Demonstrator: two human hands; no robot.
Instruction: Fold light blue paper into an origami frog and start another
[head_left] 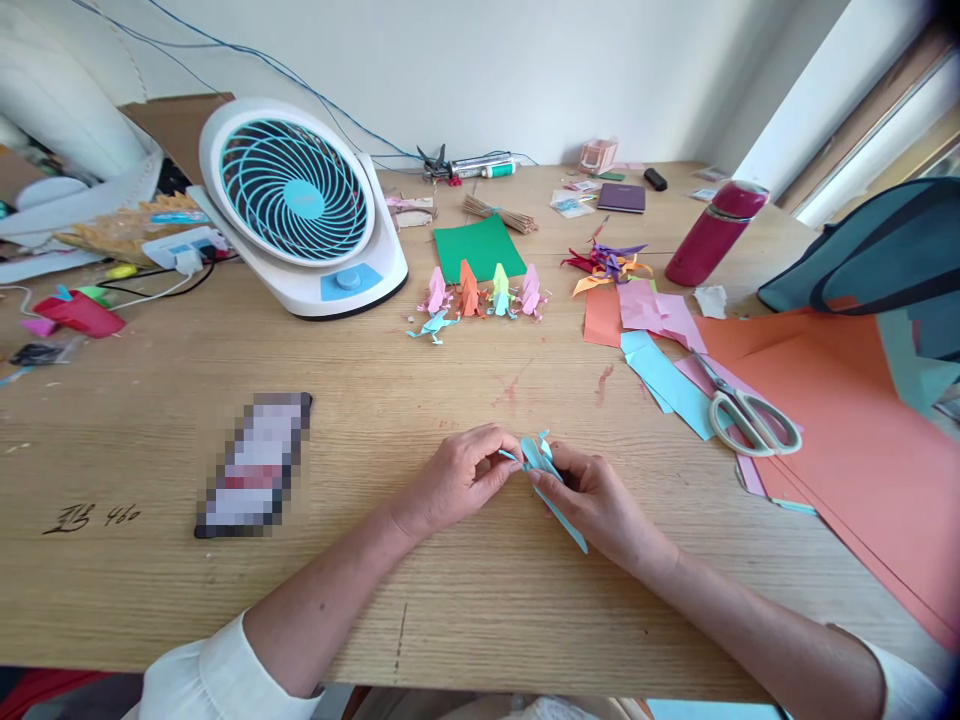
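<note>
Between my two hands, above the near middle of the wooden table (360, 590), is a partly folded light-blue origami figure (553, 490). It has a long flat strip pointing down toward me and thin folded limbs at the upper end. My left hand (461, 475) pinches one thin limb at the figure's left side. With thumb and fingers, my right hand (600, 500) grips the body from the right. Beyond the hands stand several finished paper frogs (469, 290) in pink, orange and yellow-green, and a light-blue paper frog (435, 325) lies in front of them.
Scissors (754, 420) rest on coloured paper sheets (832, 470) at the right. A green sheet (480, 250) lies behind the frogs. A white fan (300, 200) stands back left, a phone (255, 465) nearer. A red bottle (716, 235) and a dark bag (870, 250) are far right.
</note>
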